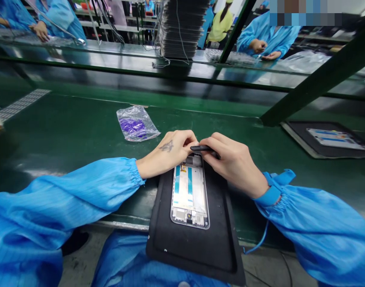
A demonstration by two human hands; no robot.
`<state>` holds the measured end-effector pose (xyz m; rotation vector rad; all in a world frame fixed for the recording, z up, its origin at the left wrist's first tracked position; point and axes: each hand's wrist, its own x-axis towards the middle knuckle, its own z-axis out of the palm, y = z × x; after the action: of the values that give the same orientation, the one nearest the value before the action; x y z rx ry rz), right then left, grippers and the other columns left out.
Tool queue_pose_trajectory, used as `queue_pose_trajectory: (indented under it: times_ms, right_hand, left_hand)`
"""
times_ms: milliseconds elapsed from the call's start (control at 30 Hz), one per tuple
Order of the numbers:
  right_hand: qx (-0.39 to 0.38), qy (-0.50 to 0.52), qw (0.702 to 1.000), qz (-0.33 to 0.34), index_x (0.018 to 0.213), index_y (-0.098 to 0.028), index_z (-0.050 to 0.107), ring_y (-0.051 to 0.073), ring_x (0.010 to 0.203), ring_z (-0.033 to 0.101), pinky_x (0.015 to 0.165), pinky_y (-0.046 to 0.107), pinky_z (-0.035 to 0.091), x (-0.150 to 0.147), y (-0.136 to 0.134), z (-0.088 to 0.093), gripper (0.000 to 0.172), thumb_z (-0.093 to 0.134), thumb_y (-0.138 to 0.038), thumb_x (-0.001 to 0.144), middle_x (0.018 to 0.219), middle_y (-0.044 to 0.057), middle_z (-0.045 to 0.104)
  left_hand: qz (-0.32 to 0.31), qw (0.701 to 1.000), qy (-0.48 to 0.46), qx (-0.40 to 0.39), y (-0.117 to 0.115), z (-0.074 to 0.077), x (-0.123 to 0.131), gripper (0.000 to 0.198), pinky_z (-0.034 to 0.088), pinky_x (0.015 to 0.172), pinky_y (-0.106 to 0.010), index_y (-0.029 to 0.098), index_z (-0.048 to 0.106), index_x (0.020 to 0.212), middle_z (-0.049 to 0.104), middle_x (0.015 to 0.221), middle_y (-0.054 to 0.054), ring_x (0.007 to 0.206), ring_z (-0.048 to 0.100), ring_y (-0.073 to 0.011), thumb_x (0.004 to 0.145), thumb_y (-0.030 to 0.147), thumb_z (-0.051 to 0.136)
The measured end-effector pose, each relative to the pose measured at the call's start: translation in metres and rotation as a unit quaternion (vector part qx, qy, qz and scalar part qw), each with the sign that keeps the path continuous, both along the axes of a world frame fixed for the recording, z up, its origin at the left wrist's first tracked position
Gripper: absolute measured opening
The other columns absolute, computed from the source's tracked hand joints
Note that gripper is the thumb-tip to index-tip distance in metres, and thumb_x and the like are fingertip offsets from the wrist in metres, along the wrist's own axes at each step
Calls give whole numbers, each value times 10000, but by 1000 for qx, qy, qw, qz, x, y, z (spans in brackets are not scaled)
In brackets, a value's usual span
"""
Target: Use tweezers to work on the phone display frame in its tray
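An open phone frame (197,191) with blue adhesive strips lies on a black foam tray (220,239), which juts over the bench's front edge. My right hand (234,159) is closed around a slim black tool (202,148), held nearly level above the far end of the frame. Beside the tool's tip, my left hand (176,149) has its fingers curled in a pinch over the same end. Whatever those fingers hold is too small or hidden to make out. The hands cover part of the frame's top end.
A clear plastic bag (137,123) with small purple pieces lies beyond my left hand. To the right, another phone frame (338,137) rests on a black tray (308,149). A green slanted post (314,83) rises there. Across the bench stand a tall stack of trays (182,30) and co-workers in blue.
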<state>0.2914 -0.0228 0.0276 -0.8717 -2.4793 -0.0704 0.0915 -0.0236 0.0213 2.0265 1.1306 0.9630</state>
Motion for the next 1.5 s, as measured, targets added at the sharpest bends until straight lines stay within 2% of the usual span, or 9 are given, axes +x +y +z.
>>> queue_pose_trajectory:
  times_ms: [233, 500, 633, 933, 1167, 1300, 1400, 1500]
  right_hand:
    - [-38, 69, 997, 22, 934, -142, 632, 120, 711, 519, 636, 251, 382, 0, 2, 0, 123, 546, -54, 923, 806, 10, 549]
    - [-162, 142, 976, -17, 862, -155, 654, 105, 656, 485, 590, 255, 359, -1, 7, -1, 87, 608, -169, 936, 760, -15, 589]
    - [-152, 135, 979, -25, 841, -151, 640, 102, 648, 468, 593, 258, 348, -3, 4, -3, 92, 616, -173, 927, 742, -18, 562]
    - [-137, 120, 983, -19, 783, -154, 578, 102, 639, 452, 600, 259, 335, -5, 4, -1, 131, 587, -119, 908, 731, -18, 534]
    - [-124, 105, 986, -26, 781, -155, 570, 112, 633, 459, 598, 268, 331, -6, 4, -5, 115, 586, -121, 889, 714, -15, 520]
    - [-135, 111, 984, -29, 776, -163, 575, 121, 629, 459, 594, 278, 333, -6, 5, -3, 131, 595, -170, 906, 717, -7, 544]
    - [-162, 130, 977, -43, 805, -174, 610, 142, 655, 493, 613, 291, 363, -4, 8, 1, 173, 578, -256, 953, 750, 11, 592]
    - [-167, 155, 972, -57, 939, -191, 680, 176, 751, 569, 665, 308, 418, 0, 10, 7, 205, 538, -328, 996, 878, 42, 656]
  left_hand:
    - [8, 999, -32, -41, 1, 0, 0, 111, 380, 641, -229, 146, 660, 794, 664, 749, 26, 709, 584, -106, 872, 130, 583]
    - [18, 999, -28, 12, -1, -4, -3, 142, 394, 658, -228, 148, 679, 822, 677, 765, 28, 719, 593, -105, 913, 156, 571]
    - [17, 999, -24, 26, -1, -8, -2, 137, 391, 652, -227, 145, 669, 812, 668, 758, 29, 709, 590, -103, 917, 158, 582]
    - [7, 999, -31, -1, -1, -7, -2, 153, 406, 676, -240, 151, 679, 823, 694, 790, 13, 729, 609, -120, 933, 189, 580]
    - [16, 999, -11, 45, 2, -13, -2, 162, 383, 630, -235, 158, 655, 787, 672, 746, 18, 688, 589, -117, 925, 204, 585]
    - [14, 999, -2, 41, 3, -13, -2, 156, 387, 637, -243, 159, 654, 801, 675, 761, 14, 703, 598, -122, 925, 208, 570]
    - [3, 998, 32, 54, 4, -12, -5, 151, 393, 665, -259, 166, 652, 846, 666, 772, 17, 714, 591, -125, 941, 202, 540]
    - [-26, 985, 127, 115, 6, -12, -10, 138, 408, 728, -288, 171, 641, 885, 651, 832, -3, 784, 571, -151, 953, 177, 520]
